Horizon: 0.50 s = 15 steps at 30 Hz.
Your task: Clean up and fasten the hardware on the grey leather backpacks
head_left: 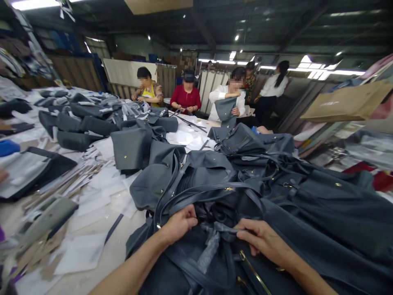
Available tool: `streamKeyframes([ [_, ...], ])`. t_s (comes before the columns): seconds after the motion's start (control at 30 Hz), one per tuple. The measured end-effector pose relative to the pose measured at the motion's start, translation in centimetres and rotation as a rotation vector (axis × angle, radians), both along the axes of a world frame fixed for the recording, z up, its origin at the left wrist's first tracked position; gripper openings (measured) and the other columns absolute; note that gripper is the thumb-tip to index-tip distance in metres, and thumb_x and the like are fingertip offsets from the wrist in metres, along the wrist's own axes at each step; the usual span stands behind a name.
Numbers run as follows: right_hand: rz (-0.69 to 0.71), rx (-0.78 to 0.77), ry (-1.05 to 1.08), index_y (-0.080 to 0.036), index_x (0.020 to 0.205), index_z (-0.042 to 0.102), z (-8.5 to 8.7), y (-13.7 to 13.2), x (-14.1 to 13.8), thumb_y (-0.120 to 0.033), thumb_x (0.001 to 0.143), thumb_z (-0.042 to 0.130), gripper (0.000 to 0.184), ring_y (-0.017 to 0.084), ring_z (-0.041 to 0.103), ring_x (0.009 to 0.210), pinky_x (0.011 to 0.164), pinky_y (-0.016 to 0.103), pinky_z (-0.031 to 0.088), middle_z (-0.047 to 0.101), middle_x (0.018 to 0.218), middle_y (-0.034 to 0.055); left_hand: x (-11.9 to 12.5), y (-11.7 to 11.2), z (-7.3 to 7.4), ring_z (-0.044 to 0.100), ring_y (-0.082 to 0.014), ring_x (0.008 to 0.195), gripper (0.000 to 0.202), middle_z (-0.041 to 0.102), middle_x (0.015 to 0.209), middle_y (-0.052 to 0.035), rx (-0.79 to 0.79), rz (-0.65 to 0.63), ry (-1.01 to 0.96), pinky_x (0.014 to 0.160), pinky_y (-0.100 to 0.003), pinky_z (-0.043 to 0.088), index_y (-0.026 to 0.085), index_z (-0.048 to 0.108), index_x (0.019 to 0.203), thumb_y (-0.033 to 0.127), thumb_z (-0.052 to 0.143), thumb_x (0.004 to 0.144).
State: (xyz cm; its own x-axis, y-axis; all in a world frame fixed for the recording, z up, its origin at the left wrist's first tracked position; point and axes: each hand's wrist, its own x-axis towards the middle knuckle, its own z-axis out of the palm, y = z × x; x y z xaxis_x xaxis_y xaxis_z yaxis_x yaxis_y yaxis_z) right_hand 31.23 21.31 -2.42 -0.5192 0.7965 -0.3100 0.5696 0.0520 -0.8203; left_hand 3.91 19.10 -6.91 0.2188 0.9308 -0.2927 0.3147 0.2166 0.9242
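Note:
A dark blue-grey handbag lies right in front of me on the work table, its long straps looping over its top. My left hand is curled with the fingers pinched on the bag's upper edge near the opening. My right hand pinches a crumpled grey strip of wrapping that runs across the bag between the two hands. A gold metal bar shows on the bag below my right hand.
Several more grey bags are heaped to the right and behind. White paper sheets and card strips litter the table's left side. Several people sit at the far end, one holding up a grey bag.

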Motion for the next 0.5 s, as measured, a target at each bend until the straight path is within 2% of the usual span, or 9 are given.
streamKeyframes([
  [0.13, -0.011, -0.066, -0.005, -0.018, 0.077, 0.064, -0.6, -0.1, -0.2, -0.040, 0.084, 0.054, 0.025, 0.010, 0.050, 0.044, 0.046, 0.020, 0.036, 0.049, 0.054, -0.0068, -1.2, -1.9, -0.5, 0.045, -0.0135, 0.071, 0.004, 0.045, 0.071, 0.0049, 0.043, -0.078, 0.063, 0.068, -0.023, 0.037, 0.022, 0.044, 0.077, 0.022, 0.048, 0.077],
  [0.27, -0.039, -0.041, -0.048, -0.019, 0.078, 0.064, -0.7, 0.9, -1.0, -0.036, 0.084, 0.053, 0.021, 0.010, 0.050, 0.040, 0.044, 0.020, 0.035, 0.046, 0.045, -0.0084, -1.3, -1.1, -1.2, 0.047, -0.0142, 0.075, 0.001, 0.045, 0.073, 0.0042, 0.083, -0.112, 0.116, 0.071, -0.023, 0.037, 0.021, 0.046, 0.080, 0.022, 0.046, 0.079],
  [0.4, -0.098, -0.086, -0.052, -0.018, 0.081, 0.065, 0.6, 1.4, -2.0, -0.040, 0.081, 0.057, 0.023, 0.010, 0.048, 0.037, 0.041, 0.019, 0.035, 0.049, 0.042, -0.0078, -0.9, 0.2, -0.8, 0.047, -0.0141, 0.073, 0.002, 0.045, 0.071, 0.0047, 0.088, -0.132, 0.151, 0.068, -0.022, 0.037, 0.021, 0.048, 0.079, 0.021, 0.048, 0.077],
  [0.5, -0.207, -0.126, 0.007, -0.017, 0.102, 0.065, 2.2, 0.0, -4.5, -0.046, 0.082, 0.054, 0.037, 0.013, 0.058, 0.048, 0.047, 0.022, 0.045, 0.065, 0.059, -0.0010, -0.8, -0.4, -0.3, 0.052, -0.0150, 0.080, 0.008, 0.054, 0.079, 0.0032, 0.099, -0.134, 0.198, 0.074, -0.023, 0.040, 0.021, 0.054, 0.083, 0.018, 0.050, 0.077],
])
